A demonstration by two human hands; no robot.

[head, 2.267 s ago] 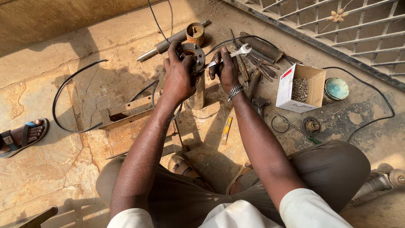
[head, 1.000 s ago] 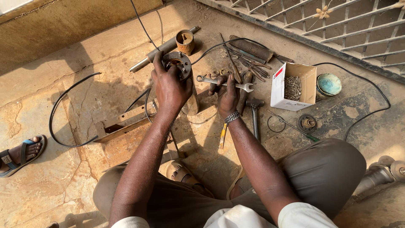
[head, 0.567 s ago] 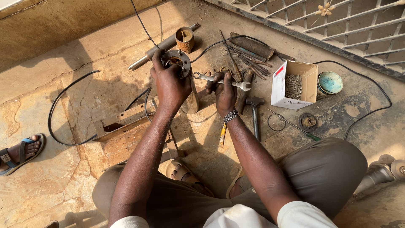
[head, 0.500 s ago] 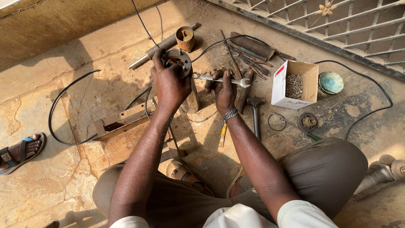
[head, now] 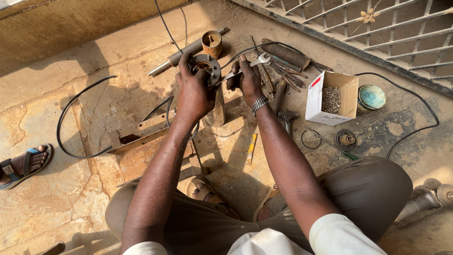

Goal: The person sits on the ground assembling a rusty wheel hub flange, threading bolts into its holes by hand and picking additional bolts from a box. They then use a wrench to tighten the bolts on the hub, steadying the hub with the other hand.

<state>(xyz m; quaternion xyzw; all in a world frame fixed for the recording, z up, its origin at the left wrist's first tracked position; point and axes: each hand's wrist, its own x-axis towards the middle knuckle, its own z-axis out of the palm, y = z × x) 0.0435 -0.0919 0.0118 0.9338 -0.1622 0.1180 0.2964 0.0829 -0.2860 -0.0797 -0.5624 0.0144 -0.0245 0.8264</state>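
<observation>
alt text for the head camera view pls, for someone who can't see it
Seen from above, a seated person's left hand grips a round metal flange while the right hand holds a wrench to it. Around them on the stone floor lie tools, black cable and an open box of screws.

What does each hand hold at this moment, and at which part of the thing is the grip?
The left hand grips the round metal flange around its rim. The right hand grips the open-ended spanner at the middle of its shaft.

White short sleeves, metal wristband (head: 259, 103), brown trousers (head: 373, 198).
</observation>
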